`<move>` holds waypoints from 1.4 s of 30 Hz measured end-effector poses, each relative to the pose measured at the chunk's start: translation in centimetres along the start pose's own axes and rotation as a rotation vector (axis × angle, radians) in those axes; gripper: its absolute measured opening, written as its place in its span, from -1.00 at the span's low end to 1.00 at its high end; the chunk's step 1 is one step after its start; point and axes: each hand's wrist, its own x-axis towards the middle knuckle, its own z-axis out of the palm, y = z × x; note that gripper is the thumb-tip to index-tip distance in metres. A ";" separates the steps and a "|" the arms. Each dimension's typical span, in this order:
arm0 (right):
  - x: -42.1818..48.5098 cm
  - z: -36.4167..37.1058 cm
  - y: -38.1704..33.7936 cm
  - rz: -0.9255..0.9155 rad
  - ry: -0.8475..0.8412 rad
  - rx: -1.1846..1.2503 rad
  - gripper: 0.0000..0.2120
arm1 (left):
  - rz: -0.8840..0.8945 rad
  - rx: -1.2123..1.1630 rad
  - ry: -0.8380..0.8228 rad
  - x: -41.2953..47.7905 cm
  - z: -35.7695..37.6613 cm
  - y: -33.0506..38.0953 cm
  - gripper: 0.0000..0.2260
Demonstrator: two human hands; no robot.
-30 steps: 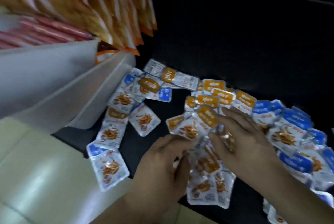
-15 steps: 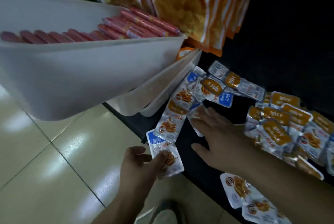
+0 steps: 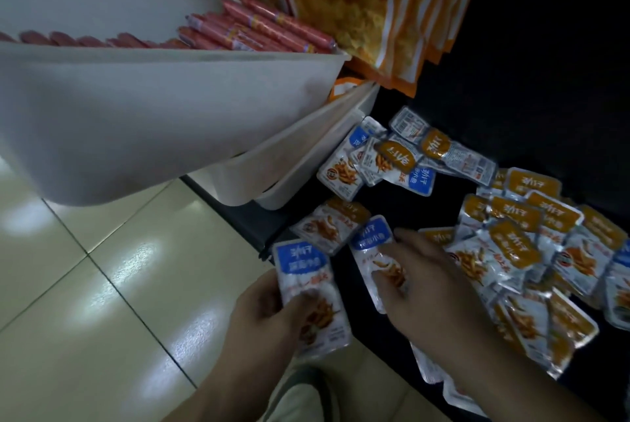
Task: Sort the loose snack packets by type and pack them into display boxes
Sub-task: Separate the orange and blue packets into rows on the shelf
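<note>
While the left hand (image 3: 269, 316) grips a blue-labelled packet (image 3: 303, 271) over the edge of a black shelf (image 3: 392, 210), thumb curled across its front and fingers (image 3: 272, 285) behind, the right hand (image 3: 429, 282) rests on a second blue packet (image 3: 370, 237) lying flat on the shelf. Its fingers (image 3: 392, 251) are spread and fairly straight, pressing the lower half. Just right of that hand sits a heap of orange-labelled packets (image 3: 518, 237). White bins (image 3: 170, 115) hang above a tiled floor (image 3: 102, 285).
</note>
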 end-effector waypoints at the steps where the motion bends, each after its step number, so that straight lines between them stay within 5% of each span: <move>1: 0.5 -0.2 0.1 0.046 -0.021 -0.028 -0.58 | -0.030 -0.013 -0.014 0.2 0.5 0.2 -0.85; 9: 3.4 -0.6 -2.1 0.205 -0.107 -0.066 -0.43 | 0.076 -0.009 0.237 0.6 0.3 -1.2 -0.85; 17: 0.7 -5.1 -2.2 0.487 0.059 0.776 -0.83 | 0.083 -0.023 -0.281 0.6 3.2 0.6 -0.81; 22: -2.1 -7.0 -1.0 0.624 0.007 0.994 -0.92 | 0.108 0.045 -0.428 0.3 6.1 0.7 -0.76; 28: -4.8 -7.7 0.9 0.679 0.001 1.055 -0.87 | 0.199 0.167 -0.562 0.1 9.1 -0.1 -0.80; 36: -11.0 -12.1 7.0 0.715 0.204 0.939 -0.83 | 0.308 0.398 -0.854 -2.7 16.5 -1.5 -0.71; 42: -17.5 -11.9 13.4 0.897 0.492 0.684 -0.73 | 0.347 0.541 -0.693 -4.9 20.1 -4.9 -0.81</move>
